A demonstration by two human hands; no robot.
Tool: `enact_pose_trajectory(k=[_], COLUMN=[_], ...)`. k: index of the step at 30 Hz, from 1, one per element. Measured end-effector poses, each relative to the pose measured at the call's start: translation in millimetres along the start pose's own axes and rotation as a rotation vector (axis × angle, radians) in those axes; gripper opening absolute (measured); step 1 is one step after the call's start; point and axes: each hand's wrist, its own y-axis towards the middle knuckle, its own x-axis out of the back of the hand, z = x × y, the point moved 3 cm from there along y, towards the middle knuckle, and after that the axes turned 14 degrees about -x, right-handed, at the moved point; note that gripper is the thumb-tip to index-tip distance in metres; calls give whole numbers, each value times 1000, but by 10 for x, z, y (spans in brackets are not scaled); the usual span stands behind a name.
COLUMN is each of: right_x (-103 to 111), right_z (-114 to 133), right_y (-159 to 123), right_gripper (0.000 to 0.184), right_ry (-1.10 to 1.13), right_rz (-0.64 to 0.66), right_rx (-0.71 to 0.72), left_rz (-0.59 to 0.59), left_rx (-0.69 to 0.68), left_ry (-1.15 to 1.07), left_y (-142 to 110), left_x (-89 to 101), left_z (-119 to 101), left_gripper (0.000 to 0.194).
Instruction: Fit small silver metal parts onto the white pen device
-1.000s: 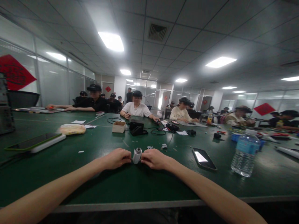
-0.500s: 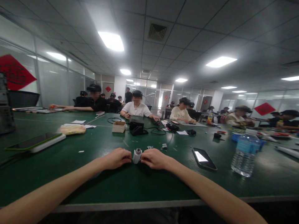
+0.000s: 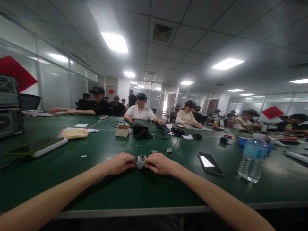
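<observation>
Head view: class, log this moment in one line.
left hand: at left side of white cylinder; right hand: at its right side; phone: right of hands; bottle: upright, right of phone

The small white piece (image 3: 141,162) between the two hands looks like smooth plastic, a little glossy. The table (image 3: 96,186) has a green surface, smooth, and it gives back soft light. The bottle (image 3: 252,160) is of clear plastic, shiny, with ridges on its lower part. The phone (image 3: 210,163) has a glossy screen. The small open box (image 3: 122,131) seems to be of matt cardboard. The computer case (image 3: 11,118) at the left looks like metal, rather dull.
</observation>
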Motion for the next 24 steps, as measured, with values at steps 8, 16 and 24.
enact_pose_trajectory(k=[8,16,24], right_x=[13,-8,2], right_z=[7,-6,-8], right_y=[-2,0,-4], right_gripper=[14,14,13], right_ry=[-3,-12,-8], right_rz=[-5,-6,-13], right_rx=[7,3,2], left_rz=[21,16,12], left_rx=[6,3,3], left_ry=[3,10,-10], left_y=[10,5,5], left_x=[19,3,5], left_z=[-28,-8,-12], left_gripper=[15,16,16])
